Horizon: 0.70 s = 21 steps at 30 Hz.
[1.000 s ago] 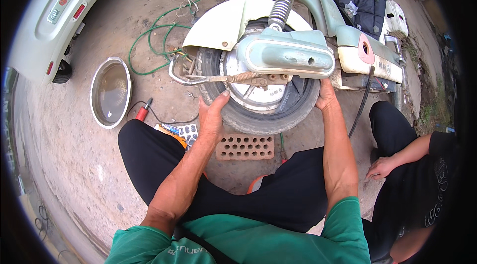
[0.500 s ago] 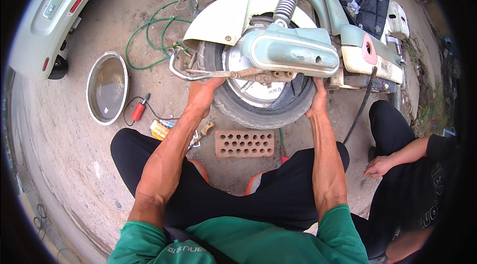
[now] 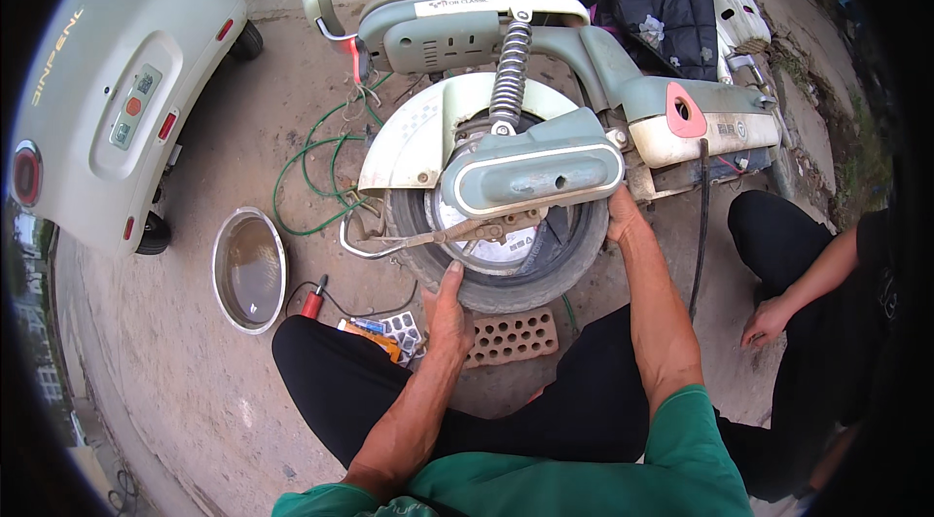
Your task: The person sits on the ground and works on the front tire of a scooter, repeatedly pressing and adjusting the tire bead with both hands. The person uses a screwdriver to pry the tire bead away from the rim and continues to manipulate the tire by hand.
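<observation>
Both my hands grip the scooter's rear tyre [image 3: 520,295]. My left hand [image 3: 446,315] is closed on its lower left, thumb on top. My right hand [image 3: 623,217] holds the right side, fingers partly hidden beneath the pale green drive cover [image 3: 525,174]. Above the wheel are a cream mudguard [image 3: 394,152] and a coil-spring shock [image 3: 511,84]. A rusty bracket and bent metal bar [image 3: 375,245] cross the tyre. A perforated brick [image 3: 511,345] lies below the wheel, partly behind my left hand.
A metal basin of murky water [image 3: 219,259], red-handled tool [image 3: 313,299], small packets [image 3: 399,332] and green hose [image 3: 302,220] lie left. A white vehicle [image 3: 136,21] stands upper left. Another person [image 3: 798,303] crouches at right. A black quilted cover [image 3: 652,1] is behind the scooter.
The view has lifted, so the scene sits lower and more of the scooter shows. My left hand has slid down the tyre toward me since half a second ago. My right hand stays on it.
</observation>
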### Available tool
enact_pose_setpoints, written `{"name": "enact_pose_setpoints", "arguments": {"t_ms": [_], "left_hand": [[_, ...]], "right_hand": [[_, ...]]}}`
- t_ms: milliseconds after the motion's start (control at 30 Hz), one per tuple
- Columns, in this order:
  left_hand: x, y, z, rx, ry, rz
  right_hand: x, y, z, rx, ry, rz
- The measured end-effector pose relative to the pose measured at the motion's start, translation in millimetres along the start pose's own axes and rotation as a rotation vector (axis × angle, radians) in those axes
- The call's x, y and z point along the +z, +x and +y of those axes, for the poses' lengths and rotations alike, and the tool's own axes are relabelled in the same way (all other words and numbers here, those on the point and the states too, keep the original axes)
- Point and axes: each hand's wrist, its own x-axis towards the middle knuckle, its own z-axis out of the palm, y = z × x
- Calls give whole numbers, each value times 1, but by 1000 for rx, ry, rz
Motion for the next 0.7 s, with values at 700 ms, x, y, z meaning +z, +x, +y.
{"name": "enact_pose_setpoints", "arguments": {"t_ms": [700], "left_hand": [[-20, 83, 81, -231, 501, -191]], "right_hand": [[49, -70, 83, -300, 166, 138]]}}
